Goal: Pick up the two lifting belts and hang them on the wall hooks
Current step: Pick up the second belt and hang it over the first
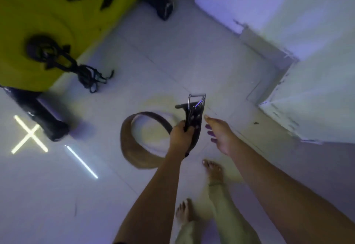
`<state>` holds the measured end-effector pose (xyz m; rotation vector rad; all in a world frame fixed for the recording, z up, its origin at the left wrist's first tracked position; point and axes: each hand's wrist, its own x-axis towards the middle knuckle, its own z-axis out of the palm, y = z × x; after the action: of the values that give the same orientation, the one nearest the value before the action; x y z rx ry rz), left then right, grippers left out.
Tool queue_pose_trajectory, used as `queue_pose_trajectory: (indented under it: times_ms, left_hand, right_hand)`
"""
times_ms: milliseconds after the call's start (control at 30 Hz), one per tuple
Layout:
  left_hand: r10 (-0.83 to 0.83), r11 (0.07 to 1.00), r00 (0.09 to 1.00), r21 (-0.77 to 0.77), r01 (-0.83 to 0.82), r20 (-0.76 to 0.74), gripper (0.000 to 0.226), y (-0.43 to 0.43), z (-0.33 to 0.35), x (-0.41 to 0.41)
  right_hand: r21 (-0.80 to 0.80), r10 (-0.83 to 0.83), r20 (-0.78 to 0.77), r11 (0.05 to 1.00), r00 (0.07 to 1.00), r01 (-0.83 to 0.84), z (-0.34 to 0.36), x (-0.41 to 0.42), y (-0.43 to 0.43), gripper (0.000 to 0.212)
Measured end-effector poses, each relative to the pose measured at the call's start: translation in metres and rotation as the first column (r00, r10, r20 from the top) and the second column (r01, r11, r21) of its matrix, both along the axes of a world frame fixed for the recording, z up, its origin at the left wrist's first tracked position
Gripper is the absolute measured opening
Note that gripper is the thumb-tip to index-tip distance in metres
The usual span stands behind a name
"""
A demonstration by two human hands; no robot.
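Gripped near its metal buckle point(196, 100), a brown lifting belt point(134, 143) hangs curled above the tiled floor point(172, 51) from the closed left hand point(181, 134), while the right hand point(221, 138) hovers open, empty, just beside it.

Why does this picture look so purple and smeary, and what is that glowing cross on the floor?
Head view: dim violet light tints the floor; the cross is glare, likely a lamp mirrored in glossy tile. The belt in the left hand smears with motion blur; the wide lens bends the walls.
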<state>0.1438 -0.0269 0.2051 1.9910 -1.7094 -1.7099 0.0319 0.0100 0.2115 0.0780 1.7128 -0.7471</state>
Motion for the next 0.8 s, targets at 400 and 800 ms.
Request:
queue_pose_trajectory:
  times_ms: [400, 800]
  left_hand:
    - [-0.082, 0.996, 0.793, -0.028, 0.082, -0.603, 0.018, 0.030, 0.339, -0.011]
    - [-0.403, 0.909, 0.278, -0.346, 0.233, -0.872, 0.014, 0.122, 0.612, -0.122]
  right_hand:
    - [-0.593, -0.303, -0.057, 0.777, 0.951, 0.212, 0.342, 0.000, 0.075, 0.014]
    - [-0.899, -0.645, -0.211, 0.423, 0.735, 0.112, 0.603, -0.075, 0.184, 0.015]
